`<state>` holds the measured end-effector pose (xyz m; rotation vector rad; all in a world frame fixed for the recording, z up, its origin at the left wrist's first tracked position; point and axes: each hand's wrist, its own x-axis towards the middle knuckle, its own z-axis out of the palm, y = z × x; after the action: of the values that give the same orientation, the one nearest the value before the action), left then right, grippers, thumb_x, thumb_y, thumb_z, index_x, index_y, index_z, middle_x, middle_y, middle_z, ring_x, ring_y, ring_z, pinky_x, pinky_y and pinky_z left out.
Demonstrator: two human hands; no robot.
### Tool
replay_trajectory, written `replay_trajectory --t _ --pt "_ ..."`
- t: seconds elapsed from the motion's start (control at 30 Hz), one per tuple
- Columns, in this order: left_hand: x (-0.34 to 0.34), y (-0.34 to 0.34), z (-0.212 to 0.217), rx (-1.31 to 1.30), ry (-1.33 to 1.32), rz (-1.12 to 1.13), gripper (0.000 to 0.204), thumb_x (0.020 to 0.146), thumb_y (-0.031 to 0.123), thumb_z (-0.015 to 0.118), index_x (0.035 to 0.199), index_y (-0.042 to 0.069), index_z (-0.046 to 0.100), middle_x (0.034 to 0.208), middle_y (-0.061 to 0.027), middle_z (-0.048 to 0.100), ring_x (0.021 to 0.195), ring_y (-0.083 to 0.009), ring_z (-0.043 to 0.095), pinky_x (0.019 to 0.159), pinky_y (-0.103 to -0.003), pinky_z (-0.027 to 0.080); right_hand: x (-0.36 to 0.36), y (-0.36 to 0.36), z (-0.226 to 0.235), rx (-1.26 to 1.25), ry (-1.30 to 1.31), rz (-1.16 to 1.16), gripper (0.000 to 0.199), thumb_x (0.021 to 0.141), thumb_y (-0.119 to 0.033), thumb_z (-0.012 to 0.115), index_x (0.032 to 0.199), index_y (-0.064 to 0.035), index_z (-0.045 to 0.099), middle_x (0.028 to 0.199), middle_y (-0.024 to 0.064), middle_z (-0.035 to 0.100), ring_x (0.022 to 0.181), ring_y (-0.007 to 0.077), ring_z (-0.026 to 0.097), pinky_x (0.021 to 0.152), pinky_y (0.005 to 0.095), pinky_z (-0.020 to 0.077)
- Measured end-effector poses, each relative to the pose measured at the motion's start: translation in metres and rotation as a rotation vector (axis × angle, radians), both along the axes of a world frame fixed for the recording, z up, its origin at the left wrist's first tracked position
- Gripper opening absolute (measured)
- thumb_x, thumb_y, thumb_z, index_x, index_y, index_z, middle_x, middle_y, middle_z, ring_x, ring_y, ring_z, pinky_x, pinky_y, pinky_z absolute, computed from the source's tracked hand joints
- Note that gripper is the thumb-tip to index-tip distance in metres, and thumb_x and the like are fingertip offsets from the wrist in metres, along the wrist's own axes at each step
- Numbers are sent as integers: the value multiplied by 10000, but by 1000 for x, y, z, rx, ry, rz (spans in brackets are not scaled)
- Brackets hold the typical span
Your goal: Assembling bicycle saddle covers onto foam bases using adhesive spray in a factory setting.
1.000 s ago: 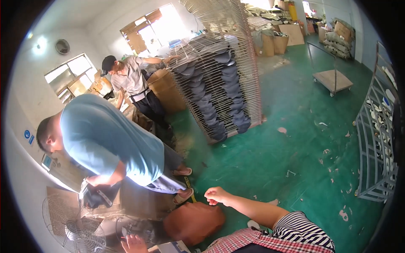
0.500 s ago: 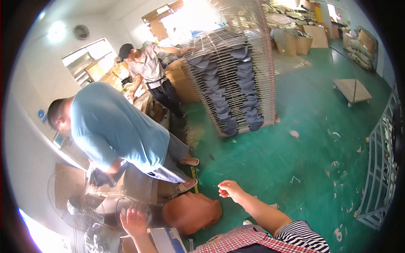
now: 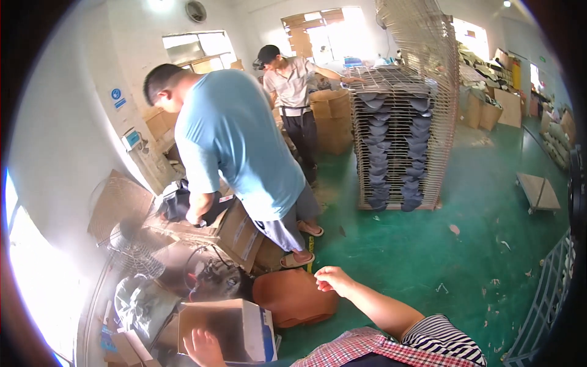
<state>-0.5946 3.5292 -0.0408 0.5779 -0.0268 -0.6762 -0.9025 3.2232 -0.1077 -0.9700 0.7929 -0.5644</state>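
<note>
My left hand (image 3: 205, 348) is at the bottom, its fingers apart, in front of an open cardboard box (image 3: 262, 330) with a white and blue side. I see nothing in that hand, and cannot tell whether it touches the box. My right hand (image 3: 334, 281) is raised farther right, with curled fingers drawn together. Whatever it may hold is hidden or too small to make out. Just left of and below this hand is a smooth reddish-brown object (image 3: 293, 300) with rounded edges, on the floor.
A person in a blue shirt (image 3: 244, 140) bends over cartons (image 3: 241, 235), handling dark items. Another person in a cap (image 3: 296, 92) reaches to a tall wire rack (image 3: 397, 140) holding dark curved pieces. A wire fan (image 3: 137, 251) stands left; a flat trolley (image 3: 538, 192) and metal frame (image 3: 541, 306) stand right.
The view has swung left, so the surroundings sit farther right and the cardboard box shows more fully. My left hand is now lower in the picture; my right hand stays raised and curled.
</note>
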Motion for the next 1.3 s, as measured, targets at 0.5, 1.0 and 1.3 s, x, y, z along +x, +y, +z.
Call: replay_trajectory --t 0.5,1.0,1.3 --pt "68 161 -75 -95 161 269 352 832 381 574 957 55 620 882 -95 664 773 -257 621 691 -385 513 138 68 19 -98 70 279 158 855 -165 564 926 -26 591 771 64 614 626 132 604 535 238 497" --pt "137 65 -87 157 301 297 305 845 342 549 925 57 619 832 -71 654 741 -245 613 674 -368 513 307 -42 -47 133 56 262 111 833 -168 596 888 -76 569 757 45 609 624 138 602 562 260 509" --pt "245 -85 -87 269 319 115 248 840 293 565 909 64 630 832 -74 652 736 -251 624 671 -366 515 428 -199 -87 293 -76 63 97 818 -160 620 886 -113 570 766 56 628 644 190 611 557 302 504"
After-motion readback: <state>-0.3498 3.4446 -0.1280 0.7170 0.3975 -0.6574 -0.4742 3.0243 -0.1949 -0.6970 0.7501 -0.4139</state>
